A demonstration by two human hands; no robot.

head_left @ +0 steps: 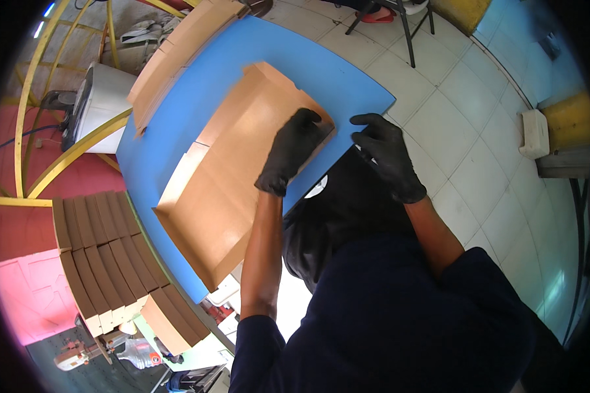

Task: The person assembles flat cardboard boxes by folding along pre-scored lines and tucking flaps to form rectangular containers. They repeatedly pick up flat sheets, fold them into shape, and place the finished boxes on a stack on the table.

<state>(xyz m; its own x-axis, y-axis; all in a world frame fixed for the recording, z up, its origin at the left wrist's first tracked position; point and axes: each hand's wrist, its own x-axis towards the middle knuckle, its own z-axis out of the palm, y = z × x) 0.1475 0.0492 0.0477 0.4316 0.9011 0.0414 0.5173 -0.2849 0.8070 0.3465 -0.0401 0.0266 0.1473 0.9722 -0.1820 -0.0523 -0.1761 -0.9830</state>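
Observation:
An open, shallow brown cardboard box (226,170) lies at a slant on the blue tabletop (295,59), with its side walls folded up. My left hand (294,149), in a black glove, is closed at the box's right end, its fingers curled at the wall near the corner; part of the grip is hidden. Off the table's near right edge, my right hand (385,154), also black-gloved, holds nothing. Its thumb and forefinger are apart and point toward the box without touching it.
More flat cardboard (180,56) lies along the table's far left edge. Stacked folded boxes (105,252) stand at left beside a clear plastic jug (139,352). Yellow metal bars (78,154) rise behind a white container (108,98). A chair (406,29) stands on the tiled floor beyond.

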